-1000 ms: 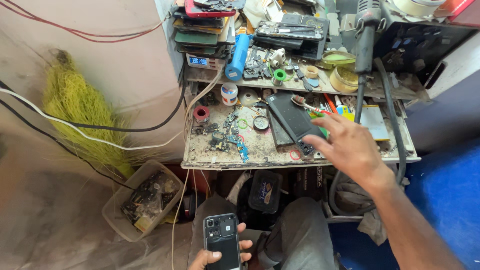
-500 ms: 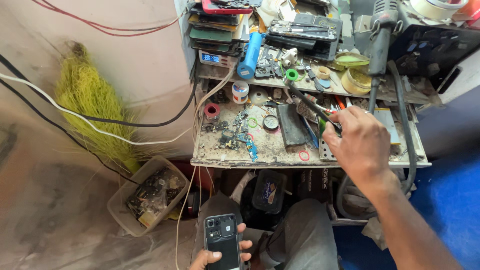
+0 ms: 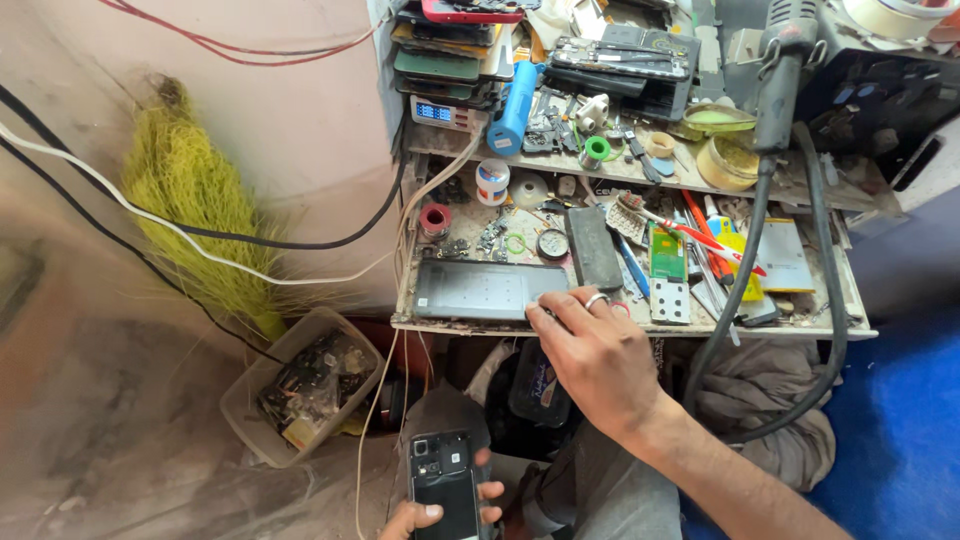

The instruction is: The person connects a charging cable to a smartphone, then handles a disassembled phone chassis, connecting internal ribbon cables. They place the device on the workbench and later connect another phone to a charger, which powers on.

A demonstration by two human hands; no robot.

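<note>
Right hand's fingers [image 3: 560, 305] rest on a grey mat [image 3: 480, 290], bare to their left; a dark phone [image 3: 593, 247] and scattered tools [image 3: 690, 240] crowd just beyond and right.

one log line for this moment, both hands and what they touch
left hand: holds black phone, low, back up | right hand: fingers on dark flat panel at workbench front edge | bin of parts below
</note>
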